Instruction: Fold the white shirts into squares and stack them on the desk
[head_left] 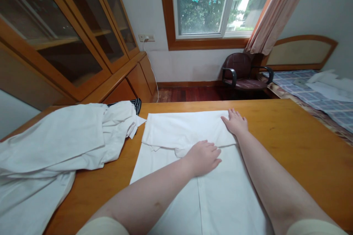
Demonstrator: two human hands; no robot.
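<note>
A white garment [209, 198] lies flat on the wooden table [298, 143] in front of me, its far part folded back toward me. My left hand [204, 157] rests palm down on the edge of that fold, fingers stretched out and together. My right hand [235, 122] lies flat on the fold's far right corner, fingers spread. Neither hand holds anything.
A heap of white clothing [55, 143] with a dark striped piece covers the table's left side. Behind the table stand a wooden glass-door cabinet [68, 44], a dark armchair [242, 73] under the window, and a bed [311, 88] at right.
</note>
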